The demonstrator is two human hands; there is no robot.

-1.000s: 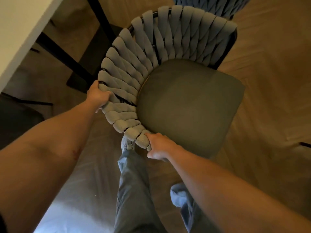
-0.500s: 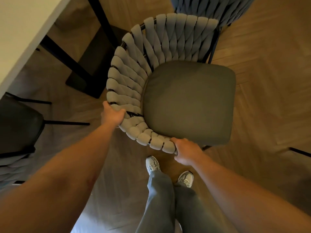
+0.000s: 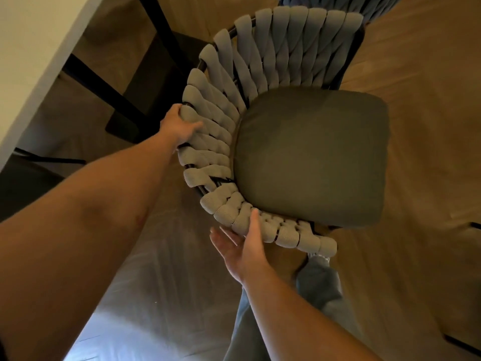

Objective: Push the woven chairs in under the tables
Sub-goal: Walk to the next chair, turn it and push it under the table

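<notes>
- The woven chair point(image 3: 260, 82) fills the middle of the frame, its grey padded straps curving round a dark seat cushion point(image 3: 309, 157); its legs are almost wholly hidden beneath it.
- The left hand point(image 3: 179, 126) is clamped over the strap rim at centre left, fingers curled round the top.
- The right hand point(image 3: 244, 246) lies open at lower centre, palm up, fingers spread, thumb resting on the lower straps.
- The white table point(image 3: 28, 56) is cut off at the upper left; its black legs point(image 3: 101, 84) stand just beside the chair.
- A second, bluer chair point(image 3: 364, 6) is barely visible at the top edge.
- Grey trouser legs point(image 3: 317, 285) show at the bottom; the feet are hard to make out.
</notes>
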